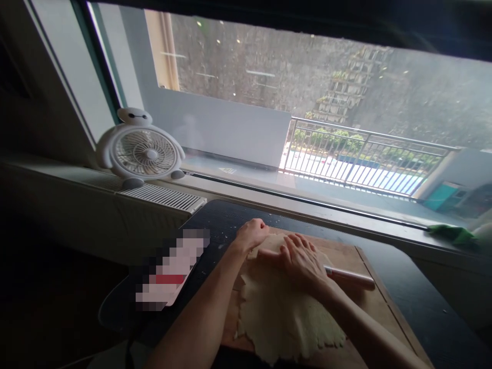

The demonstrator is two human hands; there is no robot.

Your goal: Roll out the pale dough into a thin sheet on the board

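A wide, thin sheet of dough (274,318) with ragged edges lies on a wooden board (348,256). Across its far part rests a rolling pin (355,278), slanting down to the right. My right hand (303,256) lies over the middle of the pin, fingers stretched forward and slightly apart. At the board's far left edge, my left hand (252,233) is closed with its fingers curled, close to the pin's left end and the dough's edge. What those fingers hold, if anything, is hidden. Part of the pin is covered by my right hand.
The board stands on a dark table (221,220) with white specks. A pixelated pale flat object (175,269) lies to the left. A white fan (148,151) stands on the radiator (169,197) by the window. Green cloth (453,234) lies at the far right.
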